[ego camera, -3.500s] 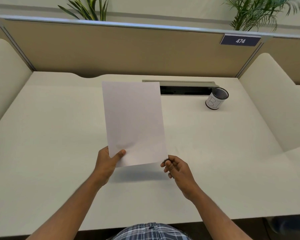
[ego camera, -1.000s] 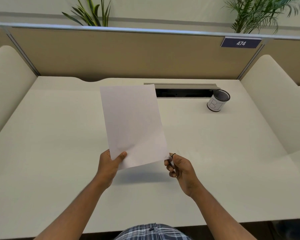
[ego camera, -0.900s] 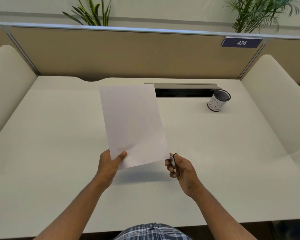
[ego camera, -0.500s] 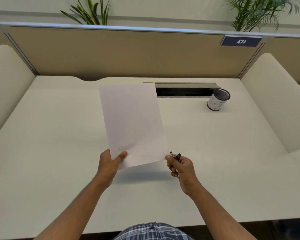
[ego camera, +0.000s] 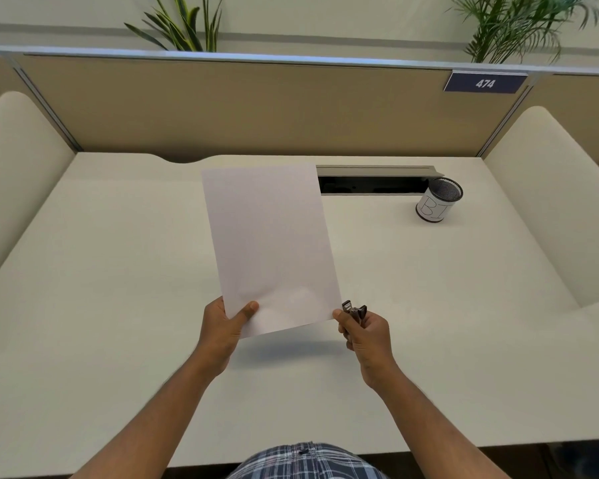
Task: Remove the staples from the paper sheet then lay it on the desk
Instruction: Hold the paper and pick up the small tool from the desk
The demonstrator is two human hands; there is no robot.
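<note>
A blank white paper sheet (ego camera: 270, 243) is held up, tilted, above the cream desk (ego camera: 118, 305). My left hand (ego camera: 223, 326) pinches its lower left corner, thumb on the front. My right hand (ego camera: 363, 333) sits just right of the sheet's lower right corner, closed around a small dark metal staple remover (ego camera: 354, 311) whose jaws stick up above the fingers. The right thumb tip touches the paper's edge. No staples are visible on the sheet.
A white mesh-topped pen cup (ego camera: 438, 199) stands at the back right beside an open cable slot (ego camera: 374, 183). Tan partition walls (ego camera: 256, 105) close the desk at the back, cream side panels at left and right. Plants rise behind.
My right hand drew slightly away from the sheet's lower right corner and turned, so the staple remover's jaws now show above the fingers. The paper and left hand hardly moved.
</note>
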